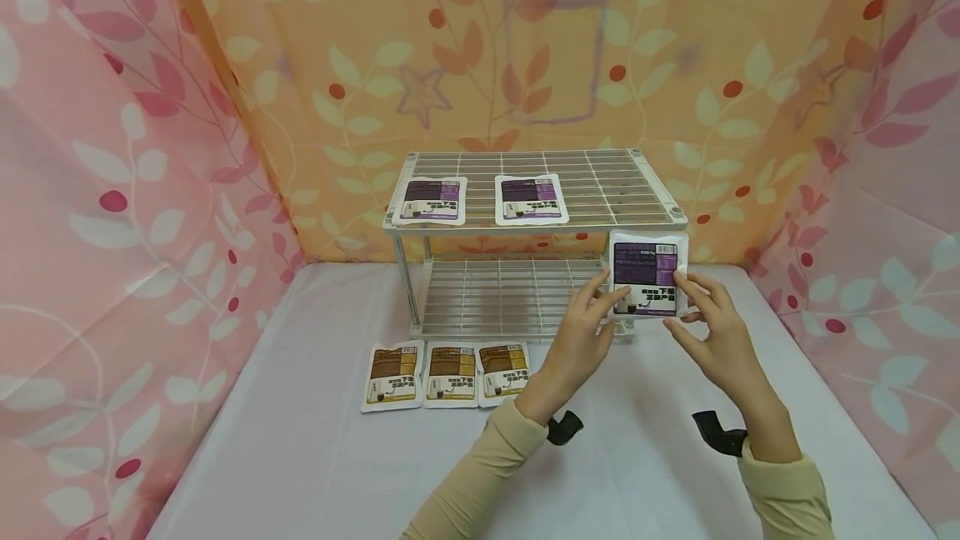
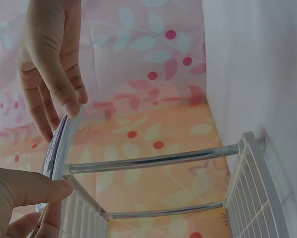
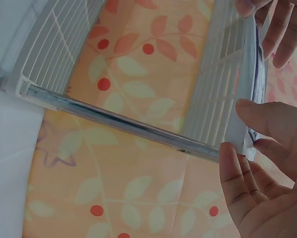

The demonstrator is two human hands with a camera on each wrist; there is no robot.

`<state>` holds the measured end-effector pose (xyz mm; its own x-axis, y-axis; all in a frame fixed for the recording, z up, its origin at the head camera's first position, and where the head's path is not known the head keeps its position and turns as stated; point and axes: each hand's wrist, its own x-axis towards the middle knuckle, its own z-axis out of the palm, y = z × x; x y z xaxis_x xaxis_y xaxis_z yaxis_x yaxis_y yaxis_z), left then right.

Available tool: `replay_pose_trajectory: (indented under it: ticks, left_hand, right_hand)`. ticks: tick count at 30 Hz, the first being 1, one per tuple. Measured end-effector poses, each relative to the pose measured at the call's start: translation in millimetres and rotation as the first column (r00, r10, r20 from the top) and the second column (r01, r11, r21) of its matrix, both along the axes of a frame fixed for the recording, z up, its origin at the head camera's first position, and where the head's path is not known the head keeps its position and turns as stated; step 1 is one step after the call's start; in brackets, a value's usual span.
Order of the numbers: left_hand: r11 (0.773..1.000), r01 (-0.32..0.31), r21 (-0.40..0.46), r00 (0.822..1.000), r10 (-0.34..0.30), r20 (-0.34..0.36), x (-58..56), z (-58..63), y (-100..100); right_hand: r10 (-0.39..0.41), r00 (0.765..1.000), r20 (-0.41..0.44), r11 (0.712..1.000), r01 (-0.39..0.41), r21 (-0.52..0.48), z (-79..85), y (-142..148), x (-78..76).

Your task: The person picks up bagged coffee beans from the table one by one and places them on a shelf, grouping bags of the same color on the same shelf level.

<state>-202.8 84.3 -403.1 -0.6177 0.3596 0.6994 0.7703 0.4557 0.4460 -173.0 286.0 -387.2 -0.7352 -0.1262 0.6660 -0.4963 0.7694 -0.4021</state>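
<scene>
A flat white pouch with a purple label [image 1: 647,273] is held upright in front of the right end of the rack's upper shelf. My left hand [image 1: 576,338] grips its left edge, and my right hand [image 1: 722,344] pinches the opposite edge between thumb and fingers. Seen edge-on in the left wrist view, the pouch [image 2: 62,144] is thin and slightly curved. Two matching purple pouches, one at the left [image 1: 432,200] and one near the middle [image 1: 531,200], lie along the upper shelf's front edge.
The white two-tier wire rack [image 1: 600,182] stands on a white-covered table [image 1: 300,457], its lower shelf [image 1: 502,294] below. Three brown-and-yellow pouches [image 1: 452,375] lie in a row before it. Floral cloth walls [image 1: 315,107] enclose the back and sides.
</scene>
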Motion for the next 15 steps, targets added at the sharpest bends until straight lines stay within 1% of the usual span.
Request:
replay_pose_trajectory:
  ticks: [6, 10, 15]
  left_hand:
    - [1.000, 0.003, 0.011, 1.000, -0.003, -0.008, -3.1, 4.6, -2.6]
    - [1.000, 0.000, 0.017, 1.000, 0.000, -0.029, -5.0, 7.9, -4.6]
    - [1.000, -0.006, 0.027, 0.998, 0.008, -0.062, -8.5, 11.9, -7.1]
  right_hand:
    - [-0.009, 1.000, -0.021, 1.000, 0.009, 0.025, 5.4, -2.0, -3.9]
    - [0.001, 0.999, -0.045, 0.999, 0.000, 0.034, 9.1, -3.3, -7.3]
    - [0.000, 0.999, -0.052, 0.999, 0.002, 0.040, 14.1, -5.5, -11.2]
